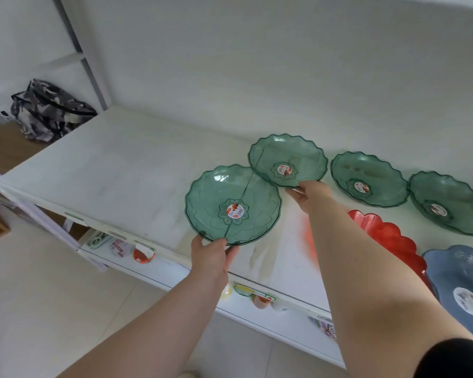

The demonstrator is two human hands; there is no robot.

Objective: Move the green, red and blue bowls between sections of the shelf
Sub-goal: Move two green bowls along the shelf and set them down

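Observation:
Several clear green scalloped bowls are on or just above the white top shelf (115, 170). My left hand (210, 255) grips the near rim of the front green bowl (232, 204), near the shelf's front edge. My right hand (310, 195) holds the near rim of a second green bowl (287, 159), tilted up behind it. Two more green bowls (367, 181) (448, 203) sit at the right by the wall. A red bowl (388, 238) lies partly under my right forearm. A blue bowl (464, 285) with a white sticker lies at the far right.
A white wall (257, 64) backs the shelf. The shelf's left half is bare. A lower shelf (159, 271) holds small packaged goods. A camouflage bag (47, 110) sits on a wooden surface at the far left, behind a metal shelf post (79, 47).

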